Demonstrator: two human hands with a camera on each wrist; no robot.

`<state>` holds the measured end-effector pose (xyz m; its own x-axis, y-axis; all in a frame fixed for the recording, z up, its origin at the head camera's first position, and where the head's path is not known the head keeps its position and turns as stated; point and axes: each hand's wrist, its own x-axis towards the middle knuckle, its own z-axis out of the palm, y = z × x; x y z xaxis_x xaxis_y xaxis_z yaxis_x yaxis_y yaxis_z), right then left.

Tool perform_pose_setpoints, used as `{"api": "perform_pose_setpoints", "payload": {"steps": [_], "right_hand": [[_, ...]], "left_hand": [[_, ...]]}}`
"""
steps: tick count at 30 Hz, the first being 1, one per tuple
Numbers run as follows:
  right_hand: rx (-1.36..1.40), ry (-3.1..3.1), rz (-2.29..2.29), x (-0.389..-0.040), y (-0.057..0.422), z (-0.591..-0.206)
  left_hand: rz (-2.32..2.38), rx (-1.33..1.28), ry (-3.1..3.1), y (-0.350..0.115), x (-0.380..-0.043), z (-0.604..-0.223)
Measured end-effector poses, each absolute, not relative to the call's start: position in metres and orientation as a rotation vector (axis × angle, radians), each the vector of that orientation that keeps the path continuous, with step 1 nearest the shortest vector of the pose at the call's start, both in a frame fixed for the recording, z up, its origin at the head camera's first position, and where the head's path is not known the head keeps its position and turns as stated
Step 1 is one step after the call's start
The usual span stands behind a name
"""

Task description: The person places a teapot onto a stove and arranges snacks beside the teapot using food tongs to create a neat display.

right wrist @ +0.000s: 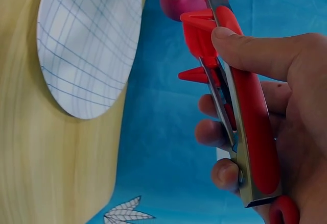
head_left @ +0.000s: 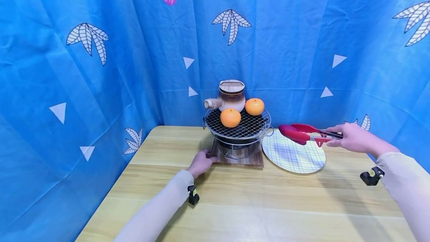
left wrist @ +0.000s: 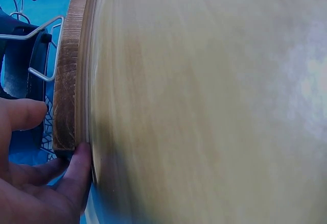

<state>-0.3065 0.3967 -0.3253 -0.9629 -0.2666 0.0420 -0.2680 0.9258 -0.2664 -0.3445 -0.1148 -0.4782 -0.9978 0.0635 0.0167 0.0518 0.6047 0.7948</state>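
Observation:
My left hand (head_left: 202, 163) holds the left front corner of a dark wooden board (head_left: 246, 160), thumb over its top side and fingers at its edge. On the board stands a small round grill stove (head_left: 235, 139) with a wire mesh. Two orange fruits (head_left: 230, 118) and a small lidded clay pot (head_left: 231, 98) with a side handle sit on the mesh. To the right, my right hand (head_left: 357, 137) grips red-handled tongs (right wrist: 250, 127) in the air. Between the tongs' red tips is a round purple-red thing (right wrist: 179, 0), partly hidden; its kind is unclear.
Below the tongs, a white plate (head_left: 292, 156) with a blue grid pattern lies right of the stove. All stands on a light wooden table (head_left: 235, 204). A blue patterned curtain (head_left: 285, 47) hangs behind and at both sides.

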Motion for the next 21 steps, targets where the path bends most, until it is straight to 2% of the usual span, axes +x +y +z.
{"api": "perform_pose_setpoints", "payload": {"steps": [21], "right_hand": [[0.383, -3.052, 0.384, -0.287, 0.397, -0.292]], "left_hand": [[1.379, 0.108, 2.809, -0.115, -0.341, -0.477]]}}
